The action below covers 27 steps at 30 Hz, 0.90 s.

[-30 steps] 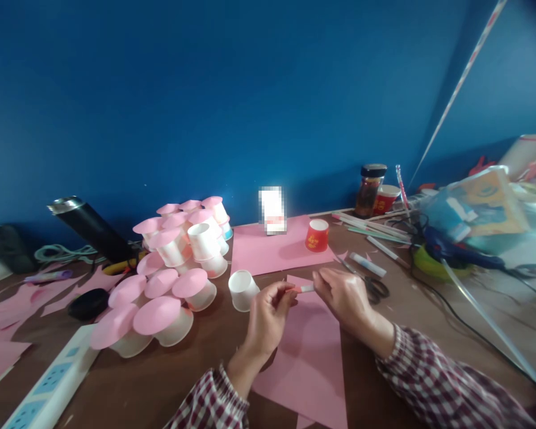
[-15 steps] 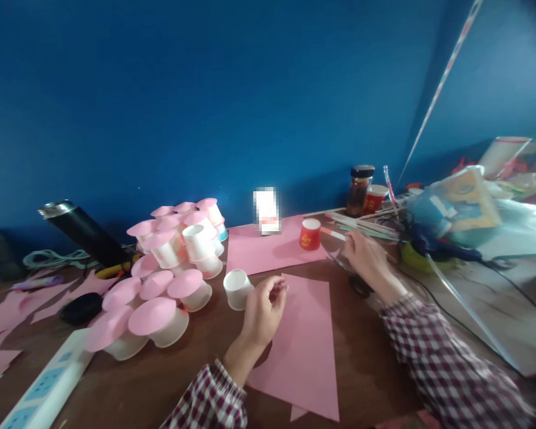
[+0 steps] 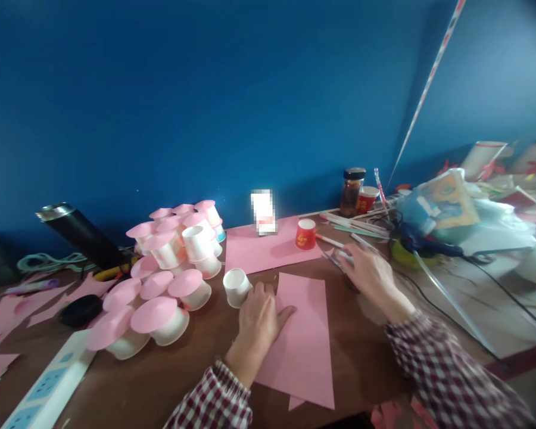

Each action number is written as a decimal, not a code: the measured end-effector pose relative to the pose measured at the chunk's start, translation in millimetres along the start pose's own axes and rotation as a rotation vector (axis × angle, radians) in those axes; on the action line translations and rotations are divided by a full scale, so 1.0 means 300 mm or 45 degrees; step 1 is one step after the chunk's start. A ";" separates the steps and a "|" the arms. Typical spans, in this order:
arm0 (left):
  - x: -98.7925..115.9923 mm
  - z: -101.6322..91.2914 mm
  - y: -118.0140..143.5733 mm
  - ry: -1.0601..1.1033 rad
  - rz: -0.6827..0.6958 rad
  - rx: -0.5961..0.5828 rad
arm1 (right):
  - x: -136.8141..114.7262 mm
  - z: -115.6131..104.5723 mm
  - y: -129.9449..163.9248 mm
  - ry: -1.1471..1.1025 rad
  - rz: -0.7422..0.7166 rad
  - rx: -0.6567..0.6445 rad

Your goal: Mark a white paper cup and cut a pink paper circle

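My left hand (image 3: 259, 316) lies flat, fingers spread, on the left edge of a pink paper sheet (image 3: 306, 339) on the brown table. It holds nothing. A small white paper cup (image 3: 236, 287) stands upside down just left of its fingertips. My right hand (image 3: 368, 271) rests palm down over a pair of scissors (image 3: 332, 258) at the sheet's far right corner. Its fingertips touch a white stick (image 3: 345, 256), and I cannot see whether it grips anything. A red-tipped white stick (image 3: 328, 240) lies beyond it, beside a red cup (image 3: 305, 233).
A heap of white cups with pink paper lids (image 3: 170, 274) fills the left middle. A power strip (image 3: 49, 387) lies at front left, a black flask (image 3: 83, 235) behind it. A jar (image 3: 351, 190), sticks, cables and a glue gun (image 3: 424, 244) crowd the right.
Both hands held the red-tipped stick a second ago. My right hand carried it right and laid it by the red cup, then settled over the scissors. My left hand dropped flat onto the sheet.
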<state>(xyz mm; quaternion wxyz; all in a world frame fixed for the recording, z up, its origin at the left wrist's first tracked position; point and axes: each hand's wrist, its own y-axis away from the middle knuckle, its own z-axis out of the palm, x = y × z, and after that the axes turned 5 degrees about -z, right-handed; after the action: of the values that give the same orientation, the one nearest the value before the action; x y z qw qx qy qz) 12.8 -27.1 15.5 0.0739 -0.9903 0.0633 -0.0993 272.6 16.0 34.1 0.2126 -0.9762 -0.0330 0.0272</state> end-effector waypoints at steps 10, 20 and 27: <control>0.000 0.025 0.012 0.088 0.030 -0.007 | 0.081 0.010 0.166 0.039 -0.195 -0.251; 0.018 -0.024 0.017 0.077 -0.066 -0.151 | 0.079 -0.034 0.123 -0.022 -0.229 -0.411; 0.002 -0.014 0.017 0.236 -0.052 -0.221 | 0.092 -0.036 0.178 -1.101 -0.029 -0.458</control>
<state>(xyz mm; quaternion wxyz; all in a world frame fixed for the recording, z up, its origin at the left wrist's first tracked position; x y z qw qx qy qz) 12.0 -32.7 18.9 -0.0203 -0.9806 0.0582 -0.1862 303.7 -34.9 20.7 0.0071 -0.8962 -0.1336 0.4229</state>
